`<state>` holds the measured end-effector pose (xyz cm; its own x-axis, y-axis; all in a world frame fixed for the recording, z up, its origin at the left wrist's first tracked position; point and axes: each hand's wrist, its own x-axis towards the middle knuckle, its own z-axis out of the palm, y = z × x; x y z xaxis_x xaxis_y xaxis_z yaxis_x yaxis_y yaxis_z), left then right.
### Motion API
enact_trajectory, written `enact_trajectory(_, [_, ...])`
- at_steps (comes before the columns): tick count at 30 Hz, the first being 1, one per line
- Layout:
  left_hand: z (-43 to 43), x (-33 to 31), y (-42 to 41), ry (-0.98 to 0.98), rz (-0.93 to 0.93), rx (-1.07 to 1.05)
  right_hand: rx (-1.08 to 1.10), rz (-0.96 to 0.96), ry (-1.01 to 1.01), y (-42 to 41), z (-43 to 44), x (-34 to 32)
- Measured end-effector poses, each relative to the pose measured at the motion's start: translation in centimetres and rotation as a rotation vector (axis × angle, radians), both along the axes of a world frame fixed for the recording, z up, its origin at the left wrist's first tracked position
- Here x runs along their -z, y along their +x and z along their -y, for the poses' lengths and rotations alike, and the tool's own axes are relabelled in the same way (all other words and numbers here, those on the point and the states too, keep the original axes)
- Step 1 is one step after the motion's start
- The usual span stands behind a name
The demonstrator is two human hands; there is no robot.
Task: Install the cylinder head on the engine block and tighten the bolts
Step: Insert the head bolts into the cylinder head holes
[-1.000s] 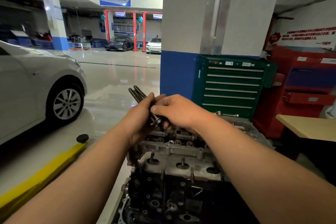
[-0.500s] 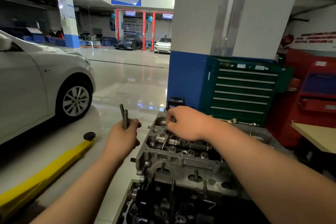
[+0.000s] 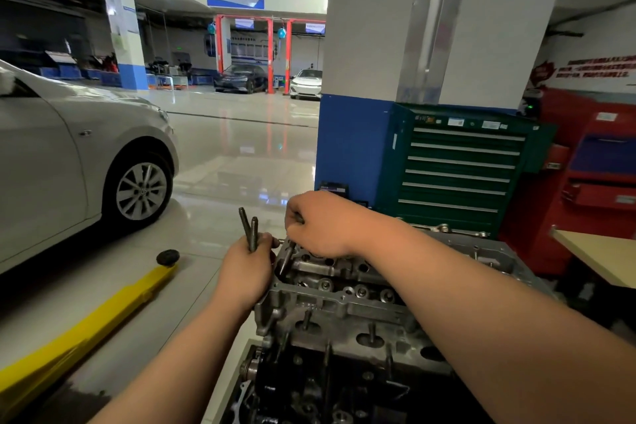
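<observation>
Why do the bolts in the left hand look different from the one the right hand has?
The left hand holds two spare bolts standing upright in the air, beside the engine. The right hand holds one bolt tilted, its tip going down into the cylinder head. The spare bolts show bare threaded ends; the other's top is hidden by fingers. All are long dark metal.

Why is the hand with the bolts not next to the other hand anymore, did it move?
Yes. The left hand carried its spare bolts off the cylinder head, out to its left edge, while the right hand stayed above it.
</observation>
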<state>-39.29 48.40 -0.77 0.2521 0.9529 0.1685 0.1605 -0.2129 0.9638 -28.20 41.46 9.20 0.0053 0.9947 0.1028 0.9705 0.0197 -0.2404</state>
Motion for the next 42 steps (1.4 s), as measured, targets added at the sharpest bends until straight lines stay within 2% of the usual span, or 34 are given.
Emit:
enact_trajectory(5, [-0.3,0.3,-0.2,0.05,-0.106,0.023,-0.029,0.065,-0.073,-0.9,-0.9,0.0])
enact_trajectory(9, [-0.4,0.4,-0.3,0.08,-0.159,0.031,0.029,0.139,-0.098,-0.7,-1.0,-0.3])
enact_trajectory(19, [-0.9,0.1,0.1,0.105,-0.312,0.041,0.044,0.09,-0.131,-0.7,-1.3,1.4])
enact_trajectory(23, [-0.8,0.0,0.0,0.095,-0.333,0.065,0.042,0.089,-0.209,-0.6,-1.6,2.3])
enact_trajectory(25, [-0.8,-0.1,0.0,0.091,-0.324,0.058,0.022,0.096,-0.152,-0.3,-1.4,1.7])
enact_trajectory(27, [-0.8,0.0,0.0,0.083,-0.317,0.041,-0.011,0.163,-0.106,-0.1,-1.2,1.0])
enact_trajectory(31, [-0.7,-0.2,0.0,0.071,-0.315,0.041,-0.048,0.305,-0.169,-1.1,-1.2,1.6])
enact_trajectory(35, [-0.1,0.1,-0.6,0.074,-0.152,-0.003,-0.058,0.43,-0.098,-1.3,-1.3,2.4])
enact_trajectory(42, [2.4,1.9,-1.1,0.114,0.317,-0.208,-0.13,0.439,-0.028,-0.6,-0.8,2.9])
